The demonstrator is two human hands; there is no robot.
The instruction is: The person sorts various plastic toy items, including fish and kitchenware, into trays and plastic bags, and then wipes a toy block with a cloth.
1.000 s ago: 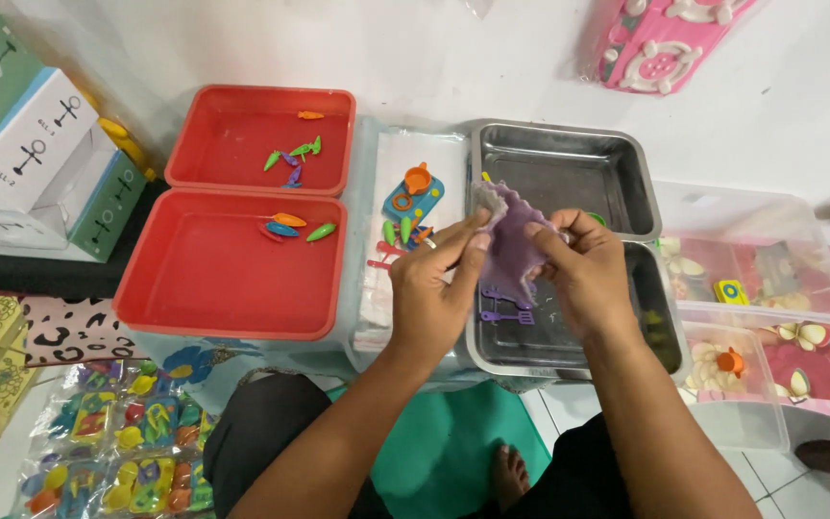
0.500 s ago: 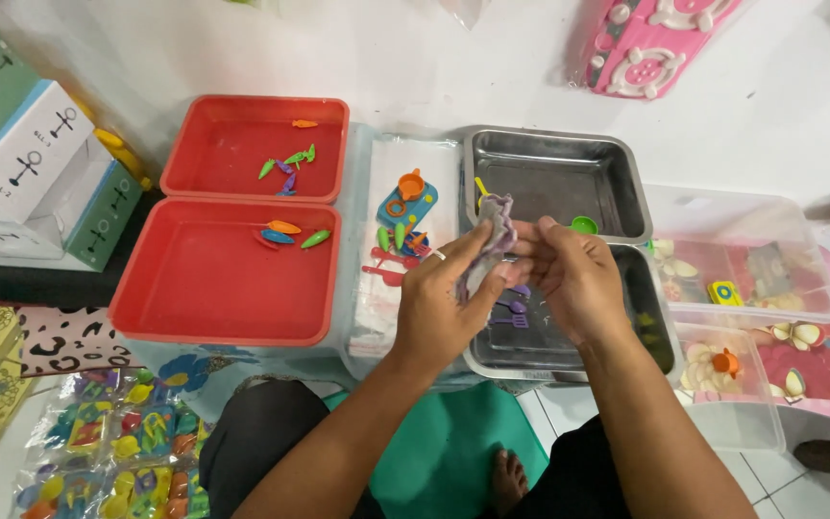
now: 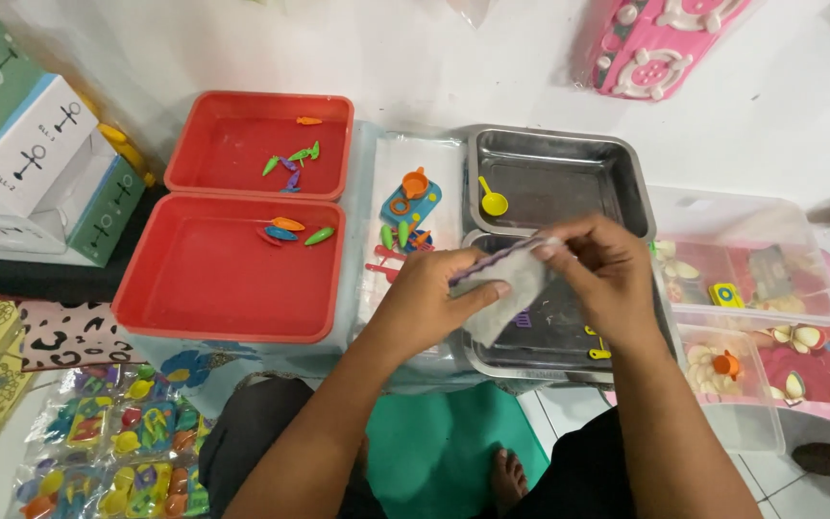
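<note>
Both hands pinch a small clear plastic bag above the near steel tray.

Left hand [image 3: 434, 298] & right hand [image 3: 602, 279] meet at centre, forearms angled in from below; each grip is closed on the bag [image 3: 506, 288], thumbs & fingers clamped along its top edge w/ a purple strip, bag hanging just over the near steel tray [image 3: 569, 327]. Step looks like working the bag's mouth open or shut; can't tell which. Next move likely needs a firm pinch w/ hands kept over the tray. A far steel tray [image 3: 617, 168] holds a yellow scoop [image 3: 492, 200]; two red trays [image 3: 232, 279] w/ small toys sit left.
</note>
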